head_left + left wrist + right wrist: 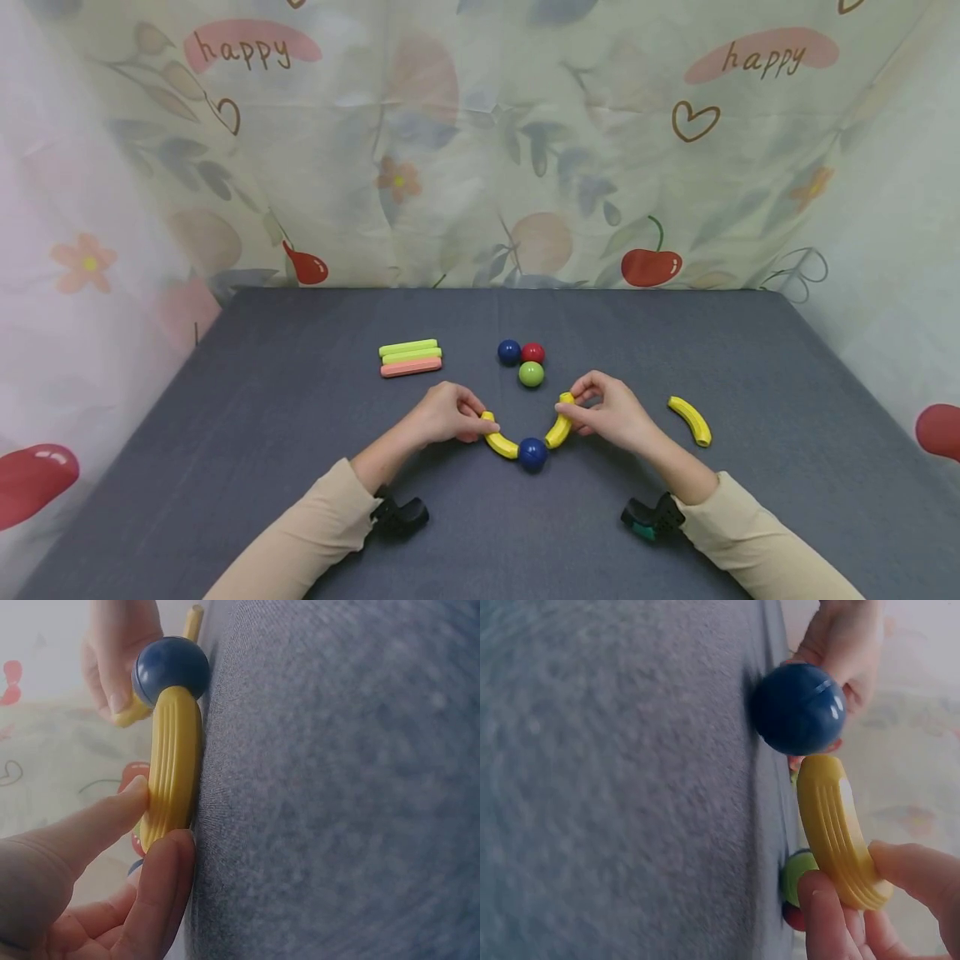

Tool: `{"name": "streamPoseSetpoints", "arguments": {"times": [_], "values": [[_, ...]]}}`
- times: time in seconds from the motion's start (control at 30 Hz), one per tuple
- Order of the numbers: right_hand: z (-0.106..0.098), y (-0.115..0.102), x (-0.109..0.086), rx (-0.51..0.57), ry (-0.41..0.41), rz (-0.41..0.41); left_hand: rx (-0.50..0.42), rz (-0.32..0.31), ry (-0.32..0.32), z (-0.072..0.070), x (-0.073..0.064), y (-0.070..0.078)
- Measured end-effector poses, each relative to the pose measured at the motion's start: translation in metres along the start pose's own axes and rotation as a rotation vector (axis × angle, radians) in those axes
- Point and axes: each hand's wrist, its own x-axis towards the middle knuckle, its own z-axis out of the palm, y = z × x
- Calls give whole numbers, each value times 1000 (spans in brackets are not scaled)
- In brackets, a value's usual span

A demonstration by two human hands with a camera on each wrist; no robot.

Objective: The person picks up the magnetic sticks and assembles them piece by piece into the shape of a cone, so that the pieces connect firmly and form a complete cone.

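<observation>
So I've got a glossy dark blue ball [532, 455] on the desk [495, 542], which has a dark grey-blue cloth over it, and a curved yellow ridged stick on either side. My left hand [450, 412] has its thumb and fingers pinched on the far end of the left yellow stick [502, 447], whose other end touches the ball. My right hand [611, 410] is pinching the right yellow stick [560, 431] the same way, and that one looks tilted up off the cloth. Its lower end is right by the ball, honestly can't tell if they touch. Farther back there's a bunch of smaller-looking glossy balls: dark blue [509, 352], red [533, 353] and green [532, 374]. Left of those, two straight yellow-green sticks [412, 356] lie alongside a pink one [411, 367]. A third curved yellow stick [690, 421] sits off to my right, well apart.
</observation>
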Motion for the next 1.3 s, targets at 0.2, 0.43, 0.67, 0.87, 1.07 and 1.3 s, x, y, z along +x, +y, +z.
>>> {"name": "streamPoseSetpoints", "arguments": {"times": [0.2, 0.43, 0.67, 0.87, 1.07, 1.3], "values": [[6, -1, 3, -14, 4, 43, 9, -5, -2, 0, 0, 1], [6, -1, 2, 12, -64, 70, 2, -25, -2, 0, 0, 1], [6, -4, -1, -13, -150, 70, 30, -40, -15, -1, -1, 0], [10, -8, -4, -60, -195, 59, 76, -35, -49, -2, -3, -1], [12, -8, -6, -135, -214, 14, 116, -12, -81, -1, -6, -1], [14, -7, -7, -231, -237, -74, 123, 2, -116, -1, -8, 0]]}}
